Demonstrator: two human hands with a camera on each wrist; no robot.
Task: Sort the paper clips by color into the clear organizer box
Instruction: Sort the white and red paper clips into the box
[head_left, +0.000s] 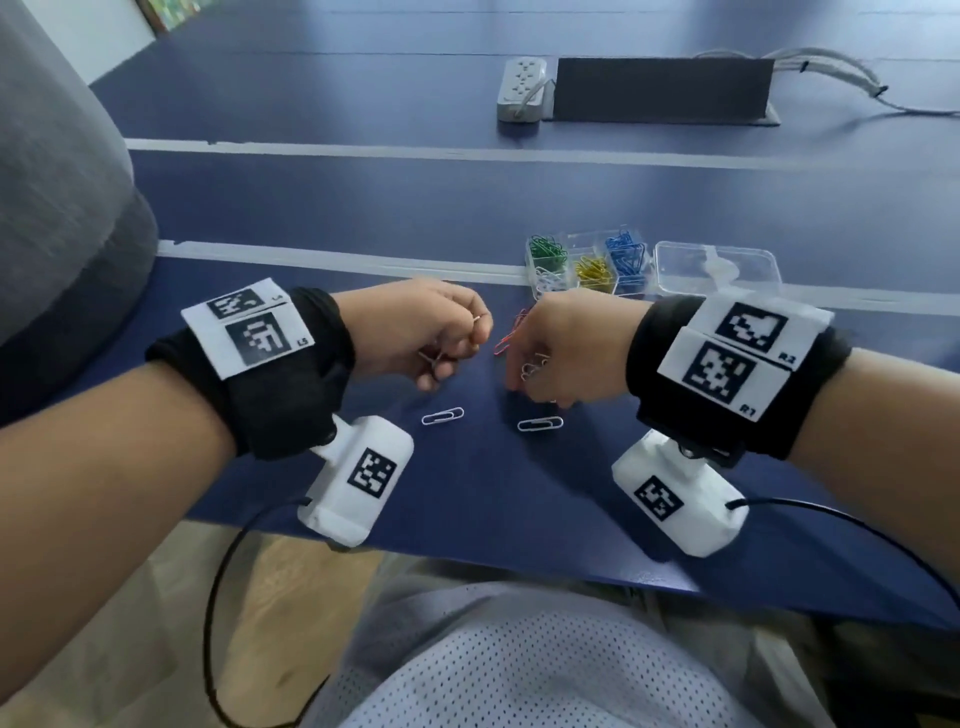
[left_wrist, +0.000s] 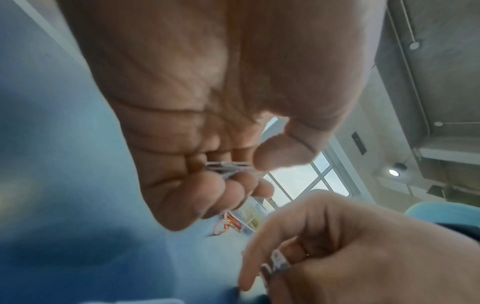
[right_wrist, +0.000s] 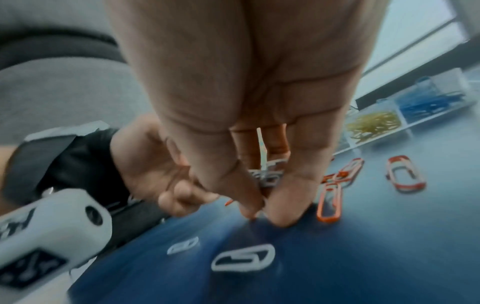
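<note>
My left hand (head_left: 441, 338) is curled round several white paper clips (left_wrist: 228, 167) just above the blue table. My right hand (head_left: 540, 358), close to its right, grips its own bunch of white clips (right_wrist: 267, 176), fingertips down on the table. Two white clips (head_left: 442, 416) (head_left: 540, 424) lie loose in front of the hands. Several red clips (right_wrist: 330, 201) lie between and beyond the hands. The clear organizer box (head_left: 563, 244) stands behind the right hand and holds green, white, yellow and blue clips in separate compartments.
The box's clear lid (head_left: 719, 267) lies open to its right. A white power strip (head_left: 522, 88) and a dark cable tray (head_left: 660, 88) sit at the far side. The table's front edge (head_left: 467, 566) runs just above my lap. A grey cushion (head_left: 57, 208) fills the left.
</note>
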